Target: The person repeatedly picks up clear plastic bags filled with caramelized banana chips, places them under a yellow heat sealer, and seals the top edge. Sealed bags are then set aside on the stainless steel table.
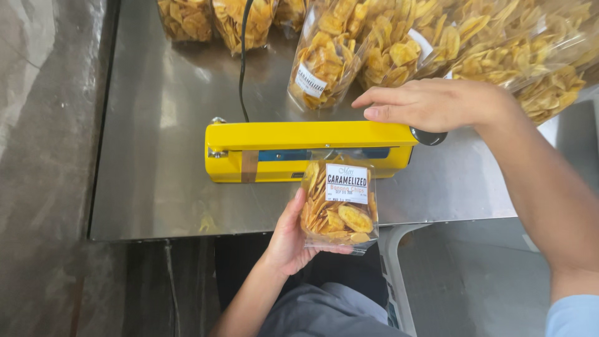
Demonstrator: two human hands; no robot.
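Now left hand [288, 240] cups chip bag [340, 206] (upright); right hand [430, 103] presses sealer arm [312, 135].

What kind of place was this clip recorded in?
Probably a small snack-packing workspace. A yellow heat sealer sits on a steel table; the left hand holds a bag of chips in it, the right hand presses its arm, and filled bags are piled behind.

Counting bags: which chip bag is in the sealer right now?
The labelled bag held by the left hand, its top under the yellow sealer; the others lie behind it.
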